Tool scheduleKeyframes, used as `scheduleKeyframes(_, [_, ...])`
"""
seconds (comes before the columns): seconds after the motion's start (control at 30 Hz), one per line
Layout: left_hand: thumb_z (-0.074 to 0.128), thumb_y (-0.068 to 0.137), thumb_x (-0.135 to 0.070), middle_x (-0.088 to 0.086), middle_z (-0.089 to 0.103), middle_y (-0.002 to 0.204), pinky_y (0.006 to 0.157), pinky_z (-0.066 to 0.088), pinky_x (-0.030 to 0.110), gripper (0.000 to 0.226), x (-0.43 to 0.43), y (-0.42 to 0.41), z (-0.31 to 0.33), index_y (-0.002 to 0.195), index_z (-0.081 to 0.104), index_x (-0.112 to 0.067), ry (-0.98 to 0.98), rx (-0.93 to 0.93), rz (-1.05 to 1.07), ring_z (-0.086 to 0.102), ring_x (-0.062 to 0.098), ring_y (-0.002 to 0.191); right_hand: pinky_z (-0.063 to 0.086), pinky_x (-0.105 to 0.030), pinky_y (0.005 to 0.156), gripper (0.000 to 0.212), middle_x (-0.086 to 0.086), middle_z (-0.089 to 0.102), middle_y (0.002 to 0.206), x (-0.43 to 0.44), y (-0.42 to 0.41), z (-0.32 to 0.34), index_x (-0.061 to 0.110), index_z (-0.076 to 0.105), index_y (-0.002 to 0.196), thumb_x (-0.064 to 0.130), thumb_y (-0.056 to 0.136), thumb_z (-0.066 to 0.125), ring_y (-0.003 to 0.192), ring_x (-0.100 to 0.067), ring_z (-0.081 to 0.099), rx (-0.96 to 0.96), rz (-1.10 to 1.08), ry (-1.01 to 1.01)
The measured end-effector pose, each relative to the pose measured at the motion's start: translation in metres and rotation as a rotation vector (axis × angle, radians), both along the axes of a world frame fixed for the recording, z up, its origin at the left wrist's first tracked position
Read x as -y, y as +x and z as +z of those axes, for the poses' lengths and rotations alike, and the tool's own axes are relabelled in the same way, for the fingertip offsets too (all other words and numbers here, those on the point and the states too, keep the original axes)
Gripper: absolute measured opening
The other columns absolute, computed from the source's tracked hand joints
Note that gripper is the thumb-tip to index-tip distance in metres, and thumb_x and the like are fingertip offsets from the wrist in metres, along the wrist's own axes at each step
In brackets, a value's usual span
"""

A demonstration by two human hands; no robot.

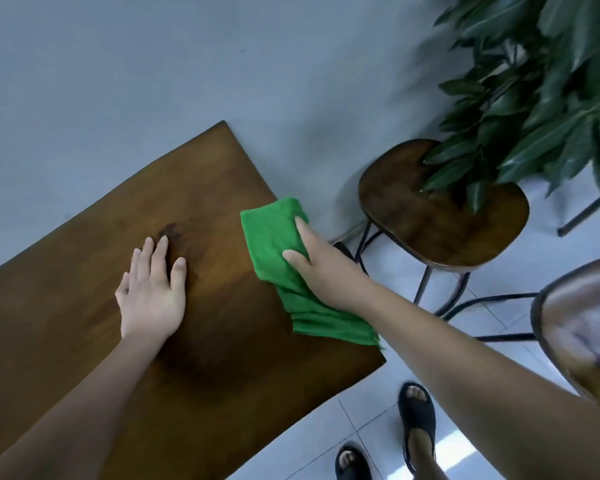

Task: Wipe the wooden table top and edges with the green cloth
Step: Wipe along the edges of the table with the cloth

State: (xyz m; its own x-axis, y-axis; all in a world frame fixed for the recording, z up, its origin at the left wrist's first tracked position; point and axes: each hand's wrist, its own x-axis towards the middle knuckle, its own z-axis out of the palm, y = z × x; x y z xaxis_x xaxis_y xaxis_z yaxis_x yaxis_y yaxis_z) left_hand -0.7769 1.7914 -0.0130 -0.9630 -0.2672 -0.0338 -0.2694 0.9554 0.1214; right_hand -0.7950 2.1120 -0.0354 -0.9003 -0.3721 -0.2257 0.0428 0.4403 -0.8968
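The wooden table [84, 271] fills the lower left of the view, its brown top bare except for the two hands and the cloth. Its far edge lies against a grey wall [153, 64]. Beyond the table's right edge is a pale tiled floor [378, 427].

A leafy plant [541, 98] rises off the table's far right corner, well apart from the top. Its lower leaves hang over the seat of a wooden stool [440, 230] with thin dark metal legs, which stands near the table's right edge. A second stool [582, 323], blurred, stands further out from that edge and nearer the person.

The green cloth [274, 230] lies folded along the table's right edge, about midway down it. One end is spread on the top and the other trails toward the near right corner. The right hand [323, 271] grips it at that edge. The thumb presses on the cloth from above and the forefinger lies along its outer side. The other fingers are hidden past the rim, so I cannot tell how far they wrap under.

The left hand [153, 292] rests palm down near the middle of the table top, fingers straight and close together, holding nothing. Its fingertips reach a dark patch [168, 232] in the wood, and it lies well apart from the cloth.

Two feet in black sandals [417, 420] stand on the floor just off the table's near right corner.
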Motion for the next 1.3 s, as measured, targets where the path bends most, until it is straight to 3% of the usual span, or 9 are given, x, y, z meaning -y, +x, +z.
scheduleKeyframes(0.17, [0.007,0.107,-0.076,-0.002,0.011,0.186,0.137,0.009,0.058,0.083,0.003,0.002,-0.001,0.177,0.017,-0.032,0.011,0.003,-0.021,0.004,0.022,0.172,0.024,-0.024,0.131,0.074,0.017,0.024,0.18,-0.049,0.115,-0.005,0.033,0.009,0.178,0.052,0.116,0.045,0.163,-0.002,0.027,0.028,-0.065,-0.01])
scheduleKeyframes(0.27, [0.013,0.11,-0.073,-0.002,0.012,0.186,0.137,0.008,0.056,0.078,0.0,0.006,0.002,0.177,0.019,-0.033,0.024,-0.007,-0.077,0.005,0.022,0.172,0.033,-0.033,0.13,0.072,0.009,0.033,0.179,-0.047,0.125,-0.004,0.029,0.015,0.178,0.05,0.117,0.045,0.161,-0.011,0.037,0.012,-0.107,0.042])
scheduleKeyframes(0.37, [0.016,0.112,-0.07,-0.002,0.013,0.186,0.137,0.008,0.055,0.075,-0.002,0.012,0.005,0.176,0.021,-0.032,0.02,-0.022,-0.155,0.007,0.022,0.172,0.047,-0.036,0.104,0.066,-0.004,0.054,0.164,-0.03,0.09,0.003,0.024,0.022,0.175,0.049,0.118,0.042,0.144,-0.027,0.058,0.024,-0.098,0.137])
scheduleKeyframes(0.43, [0.017,0.113,-0.069,-0.001,0.014,0.185,0.137,0.009,0.054,0.074,-0.004,0.017,0.005,0.176,0.023,-0.032,0.02,-0.028,-0.205,0.008,0.021,0.172,0.043,-0.035,0.093,0.061,-0.008,0.06,0.157,-0.019,0.063,0.007,0.023,0.027,0.172,0.05,0.119,0.039,0.136,-0.031,0.062,0.042,-0.078,0.169])
scheduleKeyframes(0.6, [0.018,0.113,-0.069,0.0,0.018,0.185,0.136,0.012,0.056,0.073,-0.016,0.036,0.007,0.175,0.027,-0.031,0.014,-0.028,-0.33,0.012,0.024,0.171,0.032,-0.028,0.106,0.056,0.0,0.053,0.166,-0.006,0.033,0.016,0.027,0.043,0.169,0.052,0.119,0.039,0.15,-0.024,0.051,0.082,-0.112,0.119])
scheduleKeyframes(0.97, [0.025,0.116,-0.064,-0.001,0.021,0.184,0.136,0.015,0.056,0.067,-0.046,0.109,0.002,0.174,0.029,-0.032,0.01,-0.052,-0.585,0.013,0.023,0.171,0.034,-0.035,0.118,0.063,-0.006,0.047,0.172,-0.03,0.108,0.003,0.021,0.04,0.171,0.054,0.118,0.038,0.156,-0.03,0.044,-0.015,-0.251,0.156])
scheduleKeyframes(1.1, [0.019,0.113,-0.069,-0.004,0.019,0.184,0.137,0.014,0.055,0.071,-0.058,0.136,0.001,0.175,0.027,-0.034,0.003,-0.049,-0.657,0.012,0.021,0.171,0.04,-0.032,0.099,0.048,-0.007,0.067,0.149,-0.026,0.16,-0.02,0.017,0.058,0.155,0.044,0.12,0.04,0.137,-0.03,0.06,-0.133,-0.509,-0.051])
scheduleKeyframes(1.17, [0.017,0.113,-0.071,-0.007,0.018,0.184,0.137,0.014,0.054,0.072,-0.06,0.152,-0.003,0.175,0.024,-0.036,-0.005,-0.058,-0.713,0.011,0.019,0.171,0.04,-0.03,0.101,0.051,-0.005,0.065,0.153,-0.012,0.181,-0.03,0.019,0.048,0.163,0.045,0.12,0.041,0.141,-0.028,0.059,-0.167,-0.658,-0.158])
scheduleKeyframes(1.3, [0.02,0.114,-0.068,-0.01,0.019,0.184,0.135,0.017,0.056,0.068,-0.062,0.162,-0.005,0.175,0.025,-0.038,-0.012,-0.072,-0.75,0.012,0.018,0.171,0.029,-0.038,0.132,0.069,-0.007,0.03,0.18,0.042,0.209,-0.038,0.02,0.012,0.178,0.04,0.12,0.042,0.164,-0.022,0.032,-0.179,-0.932,-0.457])
